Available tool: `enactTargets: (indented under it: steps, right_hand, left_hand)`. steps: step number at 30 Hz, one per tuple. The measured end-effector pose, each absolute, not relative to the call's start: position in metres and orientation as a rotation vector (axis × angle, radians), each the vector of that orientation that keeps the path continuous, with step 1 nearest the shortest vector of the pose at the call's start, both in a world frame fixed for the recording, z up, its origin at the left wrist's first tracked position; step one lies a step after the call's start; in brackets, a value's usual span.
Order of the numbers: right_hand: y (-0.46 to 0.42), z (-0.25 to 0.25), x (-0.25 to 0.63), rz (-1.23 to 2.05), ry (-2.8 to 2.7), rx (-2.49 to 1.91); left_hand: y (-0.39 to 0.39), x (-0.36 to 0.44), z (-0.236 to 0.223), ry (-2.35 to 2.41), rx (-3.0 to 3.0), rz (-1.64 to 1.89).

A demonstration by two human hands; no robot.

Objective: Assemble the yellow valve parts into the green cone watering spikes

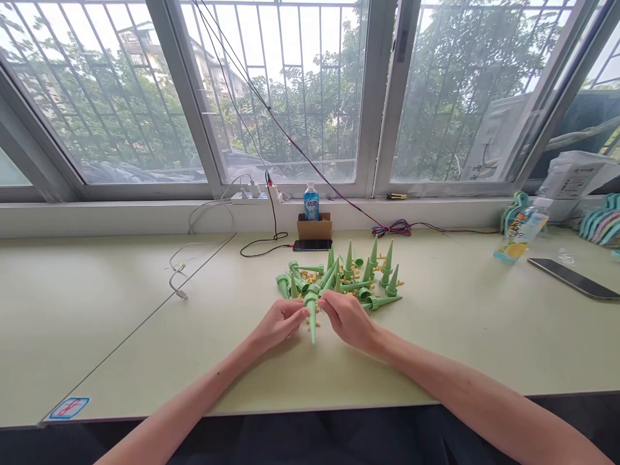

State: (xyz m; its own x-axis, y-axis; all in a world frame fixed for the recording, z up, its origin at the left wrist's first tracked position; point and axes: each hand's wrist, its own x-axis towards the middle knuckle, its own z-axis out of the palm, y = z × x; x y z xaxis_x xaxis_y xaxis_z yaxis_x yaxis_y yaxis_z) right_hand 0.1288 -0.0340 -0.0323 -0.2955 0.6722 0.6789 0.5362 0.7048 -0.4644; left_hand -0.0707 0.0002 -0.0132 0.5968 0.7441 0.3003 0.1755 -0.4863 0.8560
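Note:
A green plastic plant watering spike is held between my two hands, its tip pointing down toward me. My left hand is closed, thumb and fingers against the spike's left side. From the other side my right hand pinches at the spike just below its collar, where a little yellow shows; the fingertips partly hide that spot. Just behind my hands lies a pile of similar green spikes, some upright and some on their sides. Small yellow valve pieces are scattered among them.
Behind the pile, a phone lies before a small cardboard box with a blue bottle. Cables run along the windowsill side. At right are a tilted drink bottle, another phone and hangers. A white cable lies left.

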Motion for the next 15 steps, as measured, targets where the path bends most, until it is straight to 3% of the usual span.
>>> enactTargets:
  steps: [15]
  right_hand:
    - [-0.033, -0.036, 0.126, 0.219, -1.974, -1.001]
  left_hand:
    - [0.008, -0.076, -0.030, 0.688, 2.459, 1.192]
